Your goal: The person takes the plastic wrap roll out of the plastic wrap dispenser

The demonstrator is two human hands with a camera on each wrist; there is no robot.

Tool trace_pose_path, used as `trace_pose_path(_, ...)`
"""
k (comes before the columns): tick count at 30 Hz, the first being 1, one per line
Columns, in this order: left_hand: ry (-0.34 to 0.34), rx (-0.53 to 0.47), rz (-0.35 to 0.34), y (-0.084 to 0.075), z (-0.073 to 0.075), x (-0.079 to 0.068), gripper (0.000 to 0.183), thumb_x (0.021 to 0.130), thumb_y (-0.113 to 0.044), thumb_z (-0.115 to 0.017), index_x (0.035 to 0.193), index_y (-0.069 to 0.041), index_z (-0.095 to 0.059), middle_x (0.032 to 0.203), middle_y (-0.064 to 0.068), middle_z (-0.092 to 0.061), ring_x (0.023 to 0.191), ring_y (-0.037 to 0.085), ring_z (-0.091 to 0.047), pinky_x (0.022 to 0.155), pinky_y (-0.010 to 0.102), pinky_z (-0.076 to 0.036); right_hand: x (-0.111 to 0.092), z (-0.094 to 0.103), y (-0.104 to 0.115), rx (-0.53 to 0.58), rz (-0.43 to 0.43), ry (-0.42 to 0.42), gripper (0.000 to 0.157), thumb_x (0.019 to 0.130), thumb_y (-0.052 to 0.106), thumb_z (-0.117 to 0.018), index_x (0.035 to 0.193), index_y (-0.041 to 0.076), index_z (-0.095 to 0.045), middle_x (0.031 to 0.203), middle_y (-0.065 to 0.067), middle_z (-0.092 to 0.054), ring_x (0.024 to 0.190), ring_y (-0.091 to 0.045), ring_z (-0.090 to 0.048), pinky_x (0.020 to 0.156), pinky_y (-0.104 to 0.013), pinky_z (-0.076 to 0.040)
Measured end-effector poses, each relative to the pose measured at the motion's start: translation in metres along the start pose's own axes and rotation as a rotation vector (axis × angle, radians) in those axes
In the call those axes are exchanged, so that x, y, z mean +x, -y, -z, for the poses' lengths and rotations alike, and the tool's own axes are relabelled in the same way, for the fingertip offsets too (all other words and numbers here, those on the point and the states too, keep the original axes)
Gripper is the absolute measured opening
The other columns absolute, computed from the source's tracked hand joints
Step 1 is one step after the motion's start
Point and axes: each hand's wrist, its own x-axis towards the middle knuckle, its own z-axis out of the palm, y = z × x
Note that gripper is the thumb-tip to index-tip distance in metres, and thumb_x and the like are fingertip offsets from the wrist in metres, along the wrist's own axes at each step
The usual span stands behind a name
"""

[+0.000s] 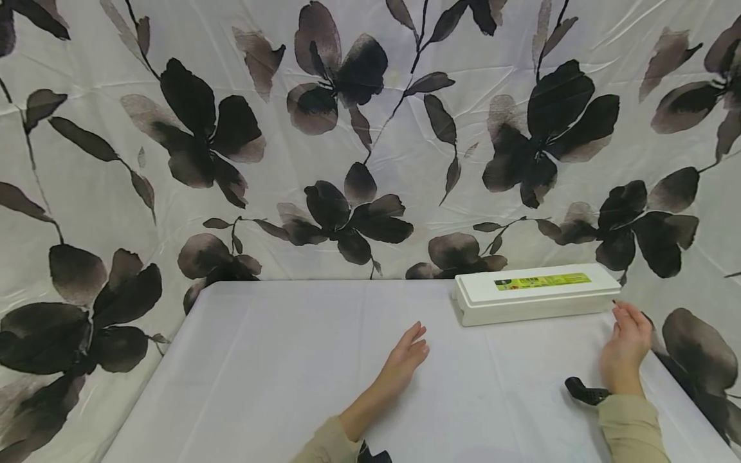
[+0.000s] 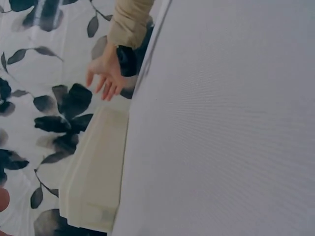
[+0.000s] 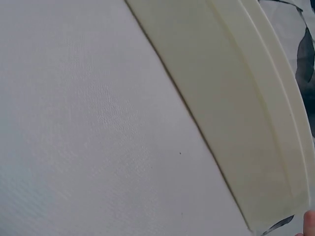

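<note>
A long white lidded box (image 1: 538, 305) with a yellow-green label (image 1: 541, 281) on its lid lies at the back right of the table. My right hand (image 1: 628, 344) is at the box's right end, fingertips right by the corner. In the left wrist view, that right hand (image 2: 106, 73) has its fingers spread towards the end of the box (image 2: 101, 167). A fingertip (image 3: 309, 223) shows beside the box end in the right wrist view. My left hand (image 1: 402, 363) hovers over the table's middle, fingers extended and holding nothing, left of and nearer than the box.
White cloth covers the table (image 1: 260, 360). Behind it hangs a white curtain (image 1: 428, 167) printed with dark flowers, which also shows past both side edges. Black straps sit at both wrists, the right one's dark end (image 1: 585, 391) sticking out to the left.
</note>
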Motion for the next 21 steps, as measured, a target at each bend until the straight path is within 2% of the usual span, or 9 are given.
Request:
trace_pose_path(5,-0.03,-0.006,-0.008,0.006,-0.012,0.015,0.057,0.105,-0.017,-0.042,0.153,0.006,-0.021,0.156,0.024,-0.031,0.141,0.04,-0.034,0.116,0.053,-0.024,0.011,0.004,-0.002,-0.019,-0.029,-0.016,0.034,0.101,0.009,-0.051,0.135,0.01,-0.046,0.132,0.003,-0.046,0.132,-0.007,-0.038,0.113,-0.012,-0.011)
trace_pose_path(8,-0.045,-0.027,-0.002,0.012,-0.021,0.026,0.057,0.105,-0.017,-0.042,0.153,0.007,-0.022,0.155,0.025,-0.031,0.141,0.041,-0.033,0.116,0.054,-0.023,0.02,0.006,-0.005,0.02,-0.054,-0.024,0.036,0.102,0.009,-0.05,0.138,0.012,-0.044,0.136,0.004,-0.046,0.137,-0.006,-0.034,0.112,-0.011,-0.012)
trace_pose_path(14,-0.073,-0.061,0.071,0.025,-0.041,0.045,0.058,0.105,-0.022,-0.042,0.155,0.0,-0.024,0.158,0.019,-0.031,0.144,0.037,-0.03,0.116,0.055,-0.021,0.037,0.005,-0.01,0.136,-0.178,-0.041,0.038,0.104,0.013,-0.047,0.141,0.019,-0.037,0.142,0.009,-0.04,0.14,-0.001,-0.027,0.112,-0.011,-0.014)
trace_pose_path(18,-0.083,-0.13,0.114,0.031,-0.055,0.058,0.058,0.104,-0.021,-0.042,0.156,-0.004,-0.023,0.16,0.016,-0.025,0.146,0.036,-0.024,0.118,0.053,-0.019,0.045,0.002,-0.01,0.153,-0.241,-0.038,0.041,0.104,0.017,-0.043,0.143,0.022,-0.032,0.151,0.012,-0.03,0.14,0.002,-0.023,0.111,-0.009,-0.011)
trace_pose_path(21,-0.091,-0.172,0.145,0.035,-0.064,0.068,0.06,0.103,-0.022,-0.043,0.157,-0.007,-0.022,0.162,0.014,-0.022,0.148,0.033,-0.02,0.119,0.051,-0.017,0.049,0.0,-0.009,0.132,-0.253,-0.035,0.043,0.104,0.021,-0.041,0.146,0.023,-0.03,0.154,0.013,-0.026,0.141,0.003,-0.022,0.11,-0.008,-0.011)
